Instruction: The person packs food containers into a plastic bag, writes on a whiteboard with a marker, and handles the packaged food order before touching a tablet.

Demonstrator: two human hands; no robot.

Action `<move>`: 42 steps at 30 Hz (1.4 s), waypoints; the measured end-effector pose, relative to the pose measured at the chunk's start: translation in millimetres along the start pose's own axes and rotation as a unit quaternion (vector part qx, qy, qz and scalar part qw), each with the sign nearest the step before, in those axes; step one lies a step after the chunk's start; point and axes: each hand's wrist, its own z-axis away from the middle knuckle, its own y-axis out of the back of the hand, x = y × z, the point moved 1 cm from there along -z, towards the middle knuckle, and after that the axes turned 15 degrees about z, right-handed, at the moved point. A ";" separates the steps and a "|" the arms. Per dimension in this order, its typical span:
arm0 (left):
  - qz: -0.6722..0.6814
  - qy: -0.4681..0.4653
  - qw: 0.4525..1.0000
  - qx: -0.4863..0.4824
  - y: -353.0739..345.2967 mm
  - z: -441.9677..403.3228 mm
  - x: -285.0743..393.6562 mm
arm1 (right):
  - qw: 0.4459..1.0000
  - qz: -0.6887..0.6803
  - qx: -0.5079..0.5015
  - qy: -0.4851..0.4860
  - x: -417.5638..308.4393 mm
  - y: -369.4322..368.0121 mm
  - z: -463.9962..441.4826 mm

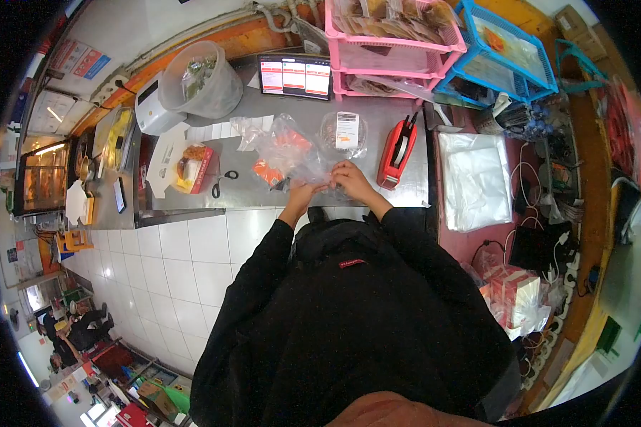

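A clear plastic bag [308, 158] with orange-and-white printed items inside lies on the metal table, near its front edge. The fingers of my left hand [303, 198] pinch the bag's near end. My right hand [354, 181] is right beside it, fingers closed on the same gathered plastic. Exactly how the plastic runs between the fingertips is too small to make out. Just beyond my right hand sits a round clear container [344, 134] with a white label on top. To its right lies a red tape dispenser [398, 152]. Black-handled scissors [225, 183] rest left of the bag.
A red food box [196, 169] stands at left. Behind are a plastic bin [201, 80], a tablet [295, 75], a pink rack [388, 44] and a blue rack [502, 53]. Clear bags [477, 181] are stacked at right. Other people [78, 331] are far off at lower left.
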 end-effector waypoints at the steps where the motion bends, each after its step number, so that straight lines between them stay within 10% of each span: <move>1: 0.005 -0.010 1.000 0.007 2.0 -0.7 -0.9 | 1.000 -0.005 0.005 -0.013 -0.1 -0.6 0.3; 10: -0.104 -0.050 0.993 0.039 30.3 -13.2 -19.4 | 0.990 0.030 0.077 -0.114 -21.9 5.7 4.2; 15: -0.185 -0.082 0.978 0.042 67.9 -41.2 -57.0 | 0.975 -0.165 0.085 -0.124 -21.7 -6.0 1.4; 18: 0.019 -0.023 0.999 0.023 55.0 -32.2 -40.8 | 0.958 -0.250 0.086 -0.108 -20.2 -7.0 6.1; 22: -0.026 -0.017 0.999 -0.029 26.9 -14.6 -14.7 | 0.956 -0.270 0.025 -0.110 -12.8 -5.1 14.8; 28: -0.209 -0.094 0.973 0.040 61.5 -43.2 -51.9 | 0.972 -0.154 -0.022 -0.174 1.7 10.5 25.2; 33: -0.175 0.023 0.984 0.030 44.1 -29.2 -15.6 | 0.960 0.226 0.150 0.071 -84.6 41.3 -20.1; 36: -0.400 -0.092 0.910 0.062 37.3 -27.8 -20.5 | 0.980 0.126 0.110 0.110 -114.8 41.8 -49.8; 42: -0.190 -0.300 0.933 -0.061 -18.4 11.2 46.3 | 0.994 0.108 0.022 0.000 -145.8 63.5 -71.1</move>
